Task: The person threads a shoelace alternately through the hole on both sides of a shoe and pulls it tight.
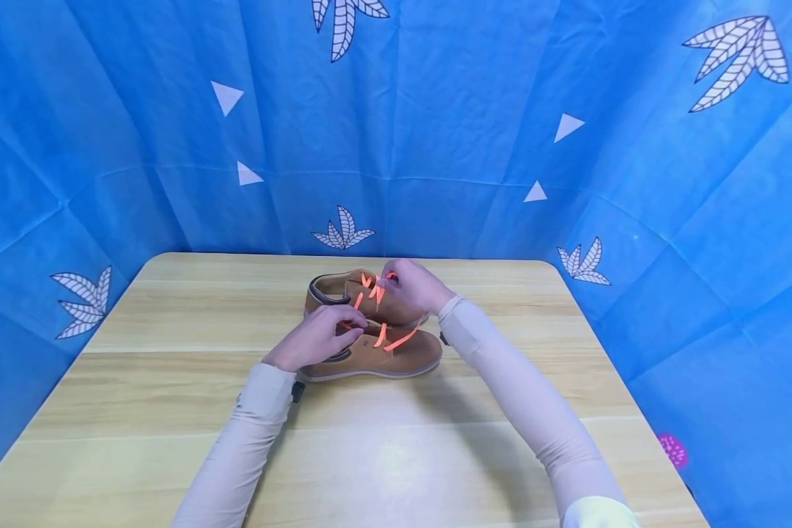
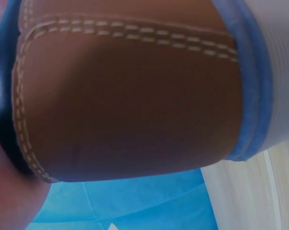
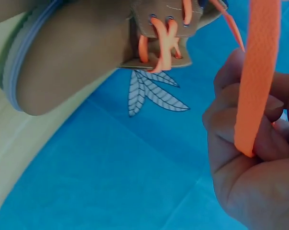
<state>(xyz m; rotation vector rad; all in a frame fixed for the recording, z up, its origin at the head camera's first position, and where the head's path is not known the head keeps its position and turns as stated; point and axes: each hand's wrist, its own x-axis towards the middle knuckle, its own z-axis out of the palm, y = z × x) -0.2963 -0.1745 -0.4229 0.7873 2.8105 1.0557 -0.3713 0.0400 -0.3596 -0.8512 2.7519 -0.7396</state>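
Note:
Two brown shoes lie side by side, toes to the right: a far shoe (image 1: 399,312) and a near shoe (image 1: 402,359), both with orange shoelaces. My right hand (image 1: 416,286), above the far shoe, pinches an orange shoelace (image 3: 257,72) between curled fingers and thumb. My left hand (image 1: 317,337) is over the opening of the near shoe, bent fingers around a strand of orange lace that runs from the far shoe. Brown leather with pale double stitching (image 2: 135,105) fills the left wrist view; the left fingertips are hidden there. Loose lace (image 1: 402,341) lies across the near shoe.
The shoes stand on a light wooden table (image 1: 171,411), toward its back edge. A blue curtain (image 1: 435,132) with white leaves and triangles hangs behind and along both sides.

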